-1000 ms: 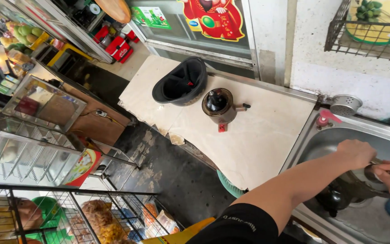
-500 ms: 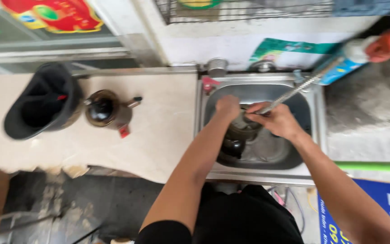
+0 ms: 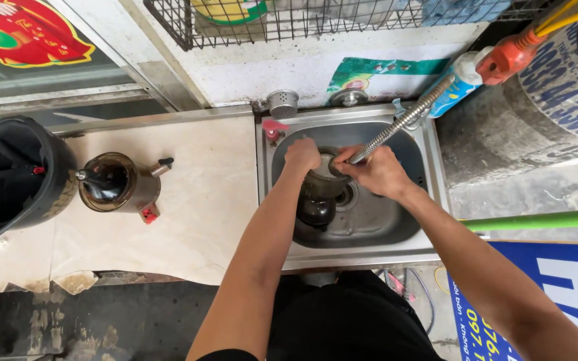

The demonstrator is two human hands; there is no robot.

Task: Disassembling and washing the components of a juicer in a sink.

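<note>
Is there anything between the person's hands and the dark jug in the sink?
Nothing visible. The left hand already grips the dark jug at its rim inside the sink, and the right hand holds the metal hose over it.

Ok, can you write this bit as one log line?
left hand: grips jug | right hand: holds hose at jug mouth | place: sink

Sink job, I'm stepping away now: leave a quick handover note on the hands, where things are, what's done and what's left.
Left hand grips the rim of the dark jar standing in the steel sink.
Right hand holds the end of the metal spray hose at the jar's mouth.
A second brown jar and a black bin sit on the counter.
Whether water is running cannot be told. The brown jar looks untouched, possibly next.
</note>
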